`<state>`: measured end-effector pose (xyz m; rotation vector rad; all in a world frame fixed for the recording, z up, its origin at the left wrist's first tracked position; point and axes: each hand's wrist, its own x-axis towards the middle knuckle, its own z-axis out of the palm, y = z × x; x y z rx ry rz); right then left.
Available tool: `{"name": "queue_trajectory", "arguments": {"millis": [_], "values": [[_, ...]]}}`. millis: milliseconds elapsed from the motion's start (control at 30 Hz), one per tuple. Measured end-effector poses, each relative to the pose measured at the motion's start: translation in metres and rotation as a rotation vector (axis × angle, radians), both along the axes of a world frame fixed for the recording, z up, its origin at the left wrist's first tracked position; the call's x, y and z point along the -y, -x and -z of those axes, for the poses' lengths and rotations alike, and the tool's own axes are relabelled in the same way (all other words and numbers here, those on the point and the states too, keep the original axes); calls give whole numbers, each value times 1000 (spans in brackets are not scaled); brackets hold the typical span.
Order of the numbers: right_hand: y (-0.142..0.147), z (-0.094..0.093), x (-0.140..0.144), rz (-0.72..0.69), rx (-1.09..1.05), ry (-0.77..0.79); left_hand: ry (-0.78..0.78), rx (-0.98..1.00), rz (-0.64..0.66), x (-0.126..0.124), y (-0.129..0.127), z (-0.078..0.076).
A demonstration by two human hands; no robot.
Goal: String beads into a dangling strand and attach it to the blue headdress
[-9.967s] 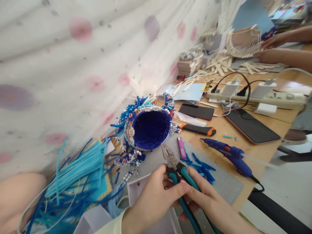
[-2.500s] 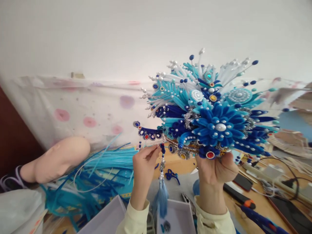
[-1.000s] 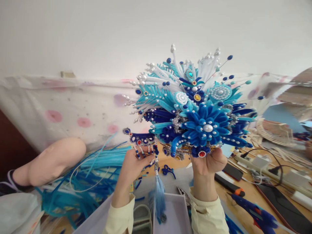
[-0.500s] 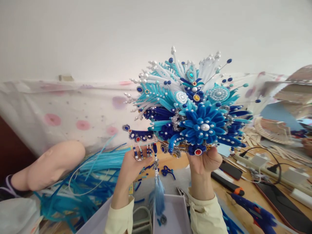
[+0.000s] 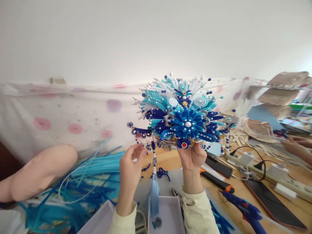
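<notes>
A large blue, turquoise and white headdress point(image 5: 188, 124) of fuzzy petals, pearls and jewelled pieces is held up in front of me. My right hand point(image 5: 192, 156) grips its lower rim from below, thumb raised at the front. My left hand point(image 5: 133, 159) is closed at the beaded strands point(image 5: 148, 148) under the dark blue side wing point(image 5: 141, 132), its fingertips on one of them; the exact pinch is partly hidden. Beside that hand a pale blue tassel point(image 5: 154, 191) hangs from the headdress over a white box point(image 5: 168, 211).
Blue fuzzy stems point(image 5: 97, 169) lie in a heap at left, near another person's bent limb point(image 5: 48, 172). On the right are a blue glue gun point(image 5: 243, 208), an orange-and-black cutter point(image 5: 219, 182), phones, a power strip point(image 5: 268, 169) and another person's hands point(image 5: 297, 148).
The headdress has moved down, left and farther from me with my right hand. My left hand's fingers have drawn together at the strands. Another person's hands now show more at right.
</notes>
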<state>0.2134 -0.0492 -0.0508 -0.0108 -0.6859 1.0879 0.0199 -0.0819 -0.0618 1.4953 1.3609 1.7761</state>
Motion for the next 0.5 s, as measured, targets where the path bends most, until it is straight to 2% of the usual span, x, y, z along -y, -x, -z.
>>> {"name": "queue_trajectory", "arguments": {"millis": [200, 500], "values": [[5, 4, 0, -30, 27, -19, 18, 13, 26, -9, -10, 8], [10, 2, 6, -37, 21, 11, 73, 165, 103, -12, -9, 6]]}}
